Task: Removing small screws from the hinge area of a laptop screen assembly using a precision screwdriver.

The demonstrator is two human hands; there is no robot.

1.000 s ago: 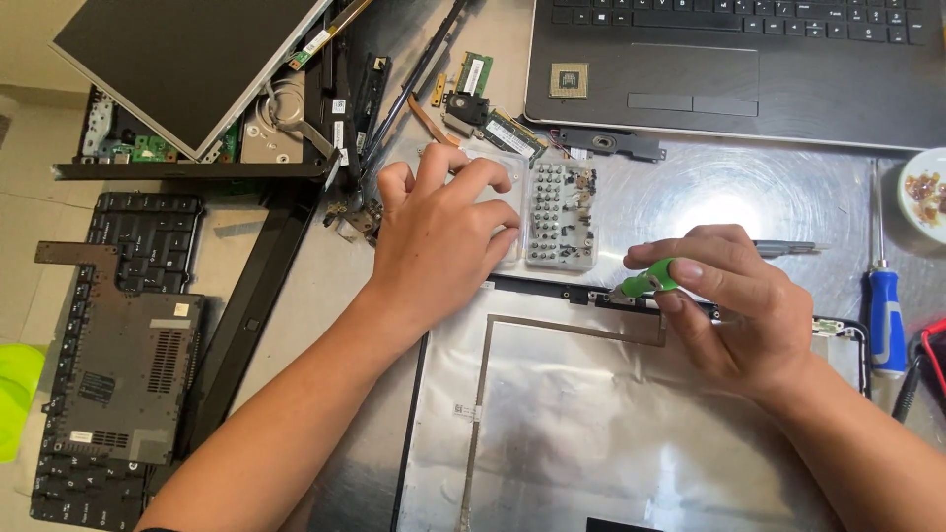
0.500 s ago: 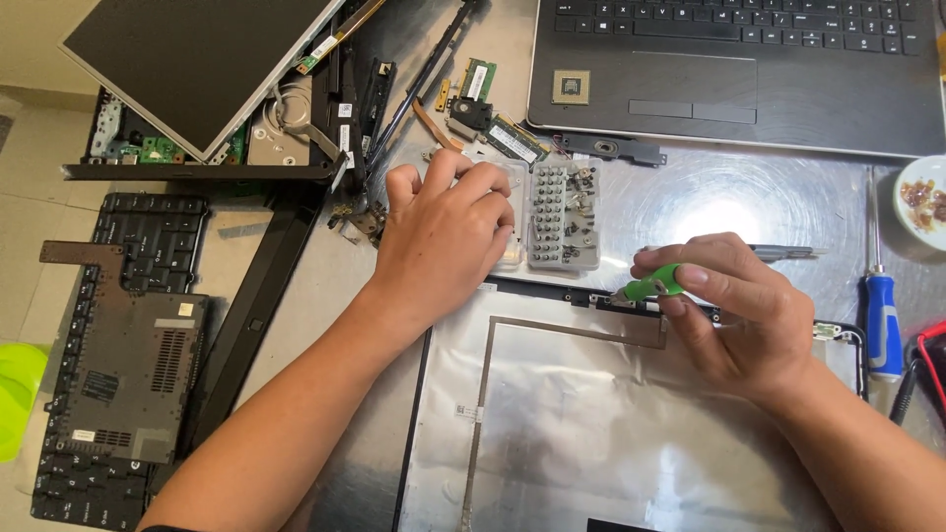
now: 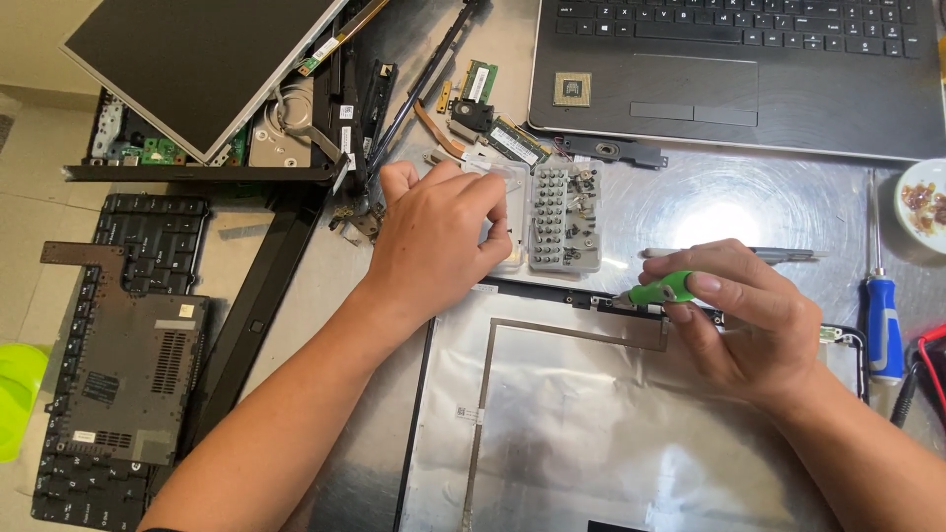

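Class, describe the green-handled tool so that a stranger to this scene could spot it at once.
Start at the open laptop at top right and drop to the silver lid panel below it. At that panel's top edge, the right hand holds the green screwdriver. The other screwdriver, lying by itself further right, has a blue handle.
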